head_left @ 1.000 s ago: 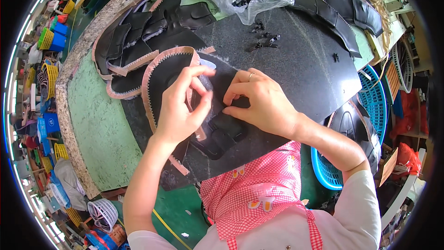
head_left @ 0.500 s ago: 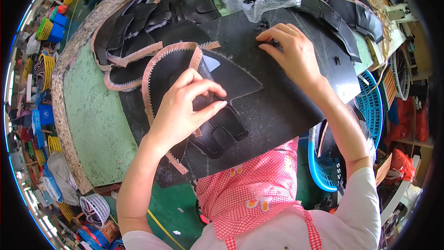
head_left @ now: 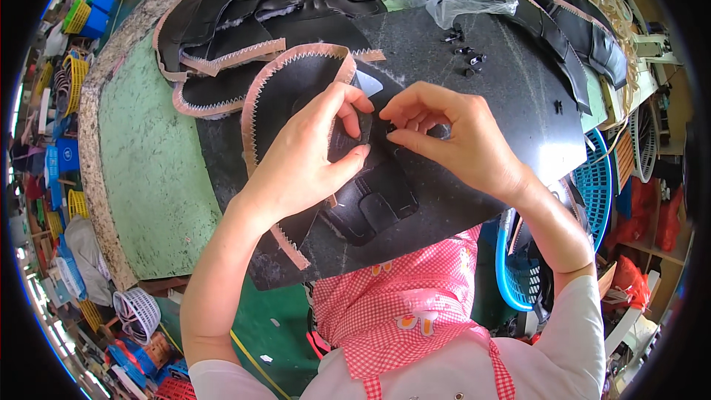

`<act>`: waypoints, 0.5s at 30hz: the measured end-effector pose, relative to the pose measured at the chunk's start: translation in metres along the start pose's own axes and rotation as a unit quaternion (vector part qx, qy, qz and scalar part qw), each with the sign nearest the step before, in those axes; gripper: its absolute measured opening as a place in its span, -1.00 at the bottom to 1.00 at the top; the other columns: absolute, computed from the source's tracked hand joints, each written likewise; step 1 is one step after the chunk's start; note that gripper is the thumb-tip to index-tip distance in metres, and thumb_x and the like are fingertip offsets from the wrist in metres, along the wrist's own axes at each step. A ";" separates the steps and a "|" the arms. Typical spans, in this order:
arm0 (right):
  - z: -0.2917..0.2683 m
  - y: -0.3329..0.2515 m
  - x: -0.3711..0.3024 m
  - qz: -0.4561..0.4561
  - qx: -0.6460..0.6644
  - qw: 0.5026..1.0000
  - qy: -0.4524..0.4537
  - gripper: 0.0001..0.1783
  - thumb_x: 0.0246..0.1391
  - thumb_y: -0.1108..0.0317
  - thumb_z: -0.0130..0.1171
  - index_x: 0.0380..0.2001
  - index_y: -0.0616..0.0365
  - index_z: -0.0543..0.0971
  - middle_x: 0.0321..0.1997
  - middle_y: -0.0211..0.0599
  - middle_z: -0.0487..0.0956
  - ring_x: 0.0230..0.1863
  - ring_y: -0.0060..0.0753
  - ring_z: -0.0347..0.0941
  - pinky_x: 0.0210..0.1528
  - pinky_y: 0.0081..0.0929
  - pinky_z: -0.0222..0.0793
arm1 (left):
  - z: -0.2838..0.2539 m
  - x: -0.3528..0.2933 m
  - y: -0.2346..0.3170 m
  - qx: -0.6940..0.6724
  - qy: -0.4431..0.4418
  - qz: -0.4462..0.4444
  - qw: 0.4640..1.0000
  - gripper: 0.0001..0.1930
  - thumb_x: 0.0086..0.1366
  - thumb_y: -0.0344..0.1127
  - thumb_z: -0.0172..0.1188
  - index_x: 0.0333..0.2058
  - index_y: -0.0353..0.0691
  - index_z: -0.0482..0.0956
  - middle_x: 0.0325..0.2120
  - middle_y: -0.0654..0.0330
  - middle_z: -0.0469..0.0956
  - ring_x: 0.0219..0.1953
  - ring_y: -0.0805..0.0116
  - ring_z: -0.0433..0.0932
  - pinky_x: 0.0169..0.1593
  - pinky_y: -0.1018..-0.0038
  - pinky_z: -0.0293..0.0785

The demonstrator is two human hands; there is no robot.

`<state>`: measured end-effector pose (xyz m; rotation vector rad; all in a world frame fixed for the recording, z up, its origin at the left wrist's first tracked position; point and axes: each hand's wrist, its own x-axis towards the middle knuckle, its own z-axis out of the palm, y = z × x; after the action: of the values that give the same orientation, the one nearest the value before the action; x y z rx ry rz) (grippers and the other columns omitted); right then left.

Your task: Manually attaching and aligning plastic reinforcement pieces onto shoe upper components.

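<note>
A black leather piece [head_left: 296, 78] with a pale pink zigzag-stitched band [head_left: 252, 104] along its curved edge lies on a dark board [head_left: 511, 118]. My left hand [head_left: 315, 144] rests over it, fingers curled and thumb bent in around the dark leather. Close to its right, my right hand [head_left: 452, 130] pinches a small black piece, mostly hidden by the fingertips. A stitched black strap part [head_left: 378, 204] lies below my hands. Several small black fittings [head_left: 465, 51] are scattered farther back on the board.
More black leather pieces [head_left: 326, 0] with pink edging lie at the back left, others [head_left: 563, 44] at the back right. A clear plastic bag [head_left: 474, 0] sits between them. Blue baskets [head_left: 522, 281] stand right of my lap. Green tabletop [head_left: 152, 178] shows at left.
My right hand has come from the small fittings at the back of the board toward my left hand, now pinching a small black piece. The left thumb and index finger are farther apart.
</note>
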<state>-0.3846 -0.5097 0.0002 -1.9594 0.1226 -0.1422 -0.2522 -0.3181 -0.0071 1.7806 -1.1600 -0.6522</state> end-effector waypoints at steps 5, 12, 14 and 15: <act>0.009 -0.008 0.011 -0.058 -0.076 0.995 0.018 -0.83 0.09 0.50 0.34 -0.21 0.22 0.64 -0.32 -0.22 0.70 -0.32 -0.34 0.69 -0.18 -0.40 0.62 | -0.001 -0.002 -0.005 -0.023 -0.003 -0.019 1.000 -0.55 0.16 -0.63 0.30 0.02 -0.29 0.40 -0.24 0.25 0.42 -0.17 0.45 0.44 0.06 0.51 0.41; 0.008 -0.018 -0.001 -0.032 -0.171 0.985 -0.004 -0.79 0.03 0.43 0.37 -0.23 0.18 0.63 -0.39 -0.22 0.68 -0.34 -0.14 0.68 -0.26 -0.30 0.58 | 0.000 0.000 -0.005 -0.032 -0.007 -0.002 0.999 -0.57 0.20 -0.66 0.25 0.04 -0.28 0.43 -0.26 0.26 0.42 -0.19 0.47 0.44 -0.04 0.54 0.42; 0.003 -0.021 -0.006 -0.002 -0.186 0.983 0.006 -0.80 0.03 0.42 0.38 -0.25 0.17 0.63 -0.40 -0.23 0.67 -0.34 -0.13 0.67 -0.27 -0.29 0.57 | 0.001 0.005 -0.005 -0.007 -0.005 0.040 0.999 -0.69 0.23 -0.63 0.26 -0.04 -0.31 0.57 -0.28 0.27 0.43 -0.22 0.48 0.45 -0.14 0.53 0.42; 0.002 -0.019 -0.007 -0.006 -0.173 0.985 -0.002 -0.80 0.04 0.42 0.37 -0.24 0.15 0.62 -0.39 -0.23 0.67 -0.33 -0.12 0.67 -0.26 -0.29 0.57 | 0.000 0.004 -0.005 -0.010 -0.006 0.048 0.999 -0.69 0.23 -0.63 0.26 -0.04 -0.31 0.57 -0.28 0.27 0.43 -0.22 0.48 0.45 -0.14 0.53 0.42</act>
<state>-0.3912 -0.4993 0.0162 -2.3065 0.1400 -0.1303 -0.2480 -0.3210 -0.0111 1.6946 -1.2348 -0.6176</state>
